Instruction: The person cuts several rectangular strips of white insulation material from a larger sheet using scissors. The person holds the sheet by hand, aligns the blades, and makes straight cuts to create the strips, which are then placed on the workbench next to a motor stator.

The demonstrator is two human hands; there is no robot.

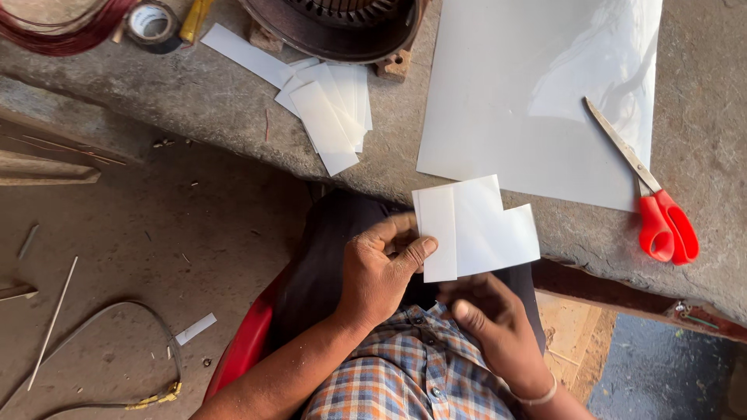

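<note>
Left hand [379, 272] pinched the folded white sheet [478, 228] by its left edge, over the lap at the bench edge; right hand [490, 323] hung loose underneath, holding nothing. Sheet looked light, springy, probably slick.

Your left hand [381, 272]: pinches the left edge of the folded paper piece [476, 229], held in front of the bench edge [233, 148] and over your lap.
Your right hand [498, 327]: below the piece, just under its lower edge (whether it touches, you cannot tell).
Large sheet [529, 85]: on the bench, behind the held piece.
Scissors [646, 194]: lying partly on the sheet's right edge.
Cut strips [331, 109]: piled on the bench, left of the sheet.
Motor housing [334, 23]: behind the strips.
Tape roll [152, 23]: far left on the bench.
Cable [117, 350]: on the floor, to your left.
</note>
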